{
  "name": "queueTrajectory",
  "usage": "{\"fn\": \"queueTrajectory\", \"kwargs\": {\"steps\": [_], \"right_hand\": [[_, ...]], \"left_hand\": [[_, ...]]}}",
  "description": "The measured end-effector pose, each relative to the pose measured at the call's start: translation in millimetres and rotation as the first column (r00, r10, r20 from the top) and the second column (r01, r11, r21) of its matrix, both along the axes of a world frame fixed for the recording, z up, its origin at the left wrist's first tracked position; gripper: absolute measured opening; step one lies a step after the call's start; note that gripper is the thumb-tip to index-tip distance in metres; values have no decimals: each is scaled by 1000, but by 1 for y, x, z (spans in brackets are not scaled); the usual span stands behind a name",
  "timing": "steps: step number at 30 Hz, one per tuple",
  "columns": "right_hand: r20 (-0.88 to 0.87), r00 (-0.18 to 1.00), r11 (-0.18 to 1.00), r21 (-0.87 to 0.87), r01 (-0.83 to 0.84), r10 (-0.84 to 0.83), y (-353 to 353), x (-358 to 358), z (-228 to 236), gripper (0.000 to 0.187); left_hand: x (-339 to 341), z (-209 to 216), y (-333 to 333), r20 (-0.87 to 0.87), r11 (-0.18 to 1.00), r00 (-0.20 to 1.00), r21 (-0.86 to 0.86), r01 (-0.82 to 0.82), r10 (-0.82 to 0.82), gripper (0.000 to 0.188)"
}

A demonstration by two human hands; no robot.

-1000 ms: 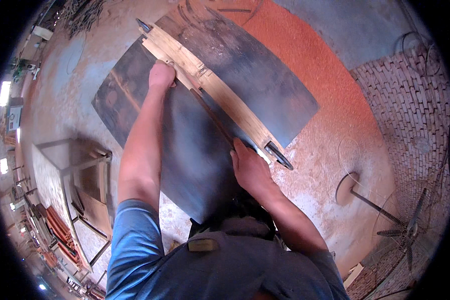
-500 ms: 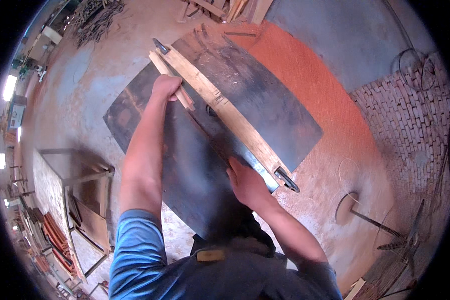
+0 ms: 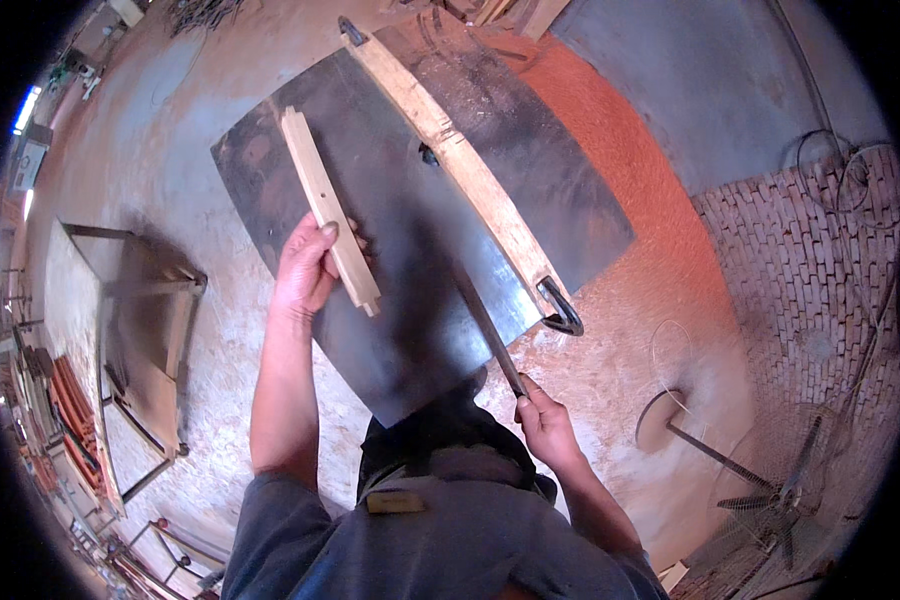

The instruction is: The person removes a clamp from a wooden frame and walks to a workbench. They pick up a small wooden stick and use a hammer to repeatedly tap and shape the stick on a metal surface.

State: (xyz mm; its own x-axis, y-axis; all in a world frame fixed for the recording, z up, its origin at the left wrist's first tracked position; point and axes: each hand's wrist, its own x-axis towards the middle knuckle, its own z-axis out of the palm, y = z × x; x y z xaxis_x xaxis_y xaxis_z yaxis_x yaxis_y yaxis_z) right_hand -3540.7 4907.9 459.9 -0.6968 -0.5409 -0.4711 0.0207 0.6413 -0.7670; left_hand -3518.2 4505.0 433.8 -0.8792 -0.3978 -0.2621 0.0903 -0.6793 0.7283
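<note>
My left hand (image 3: 308, 262) is closed round the lower half of a pale wooden rail (image 3: 322, 192), held tilted above a dark tabletop. The rail has narrowed, tenon-like ends and a small hole near its middle. In my right hand (image 3: 547, 420) is one end of a long dark file (image 3: 488, 330), slanting up and left over the tabletop's near edge. The dark tabletop (image 3: 260, 170) carries a thick wooden bar (image 3: 470, 176) lying diagonally. A dark metal fitting (image 3: 350, 32) sits at its far end and a black loop-shaped one (image 3: 560, 308) at its near end.
To the left stands a low frame-like table (image 3: 75, 300), with reddish curved pieces (image 3: 70, 400) beyond it. A pedestal fan (image 3: 785, 498) lies or stands at lower right, near brick paving (image 3: 780, 250). Reddish dust (image 3: 650, 170) covers the floor right of the tabletop.
My left hand has moved down and away from the thick bar, turning the rail into fuller view. My right hand has drawn back toward me, and the file shows clearly in it.
</note>
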Motion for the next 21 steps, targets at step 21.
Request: {"fn": "queueTrajectory", "kwargs": {"steps": [21], "right_hand": [[25, 1000, 997, 71, -9, 7, 32, 42, 26, 35]], "left_hand": [[65, -12, 125, 146, 997, 987, -44, -61, 67, 30]]}}
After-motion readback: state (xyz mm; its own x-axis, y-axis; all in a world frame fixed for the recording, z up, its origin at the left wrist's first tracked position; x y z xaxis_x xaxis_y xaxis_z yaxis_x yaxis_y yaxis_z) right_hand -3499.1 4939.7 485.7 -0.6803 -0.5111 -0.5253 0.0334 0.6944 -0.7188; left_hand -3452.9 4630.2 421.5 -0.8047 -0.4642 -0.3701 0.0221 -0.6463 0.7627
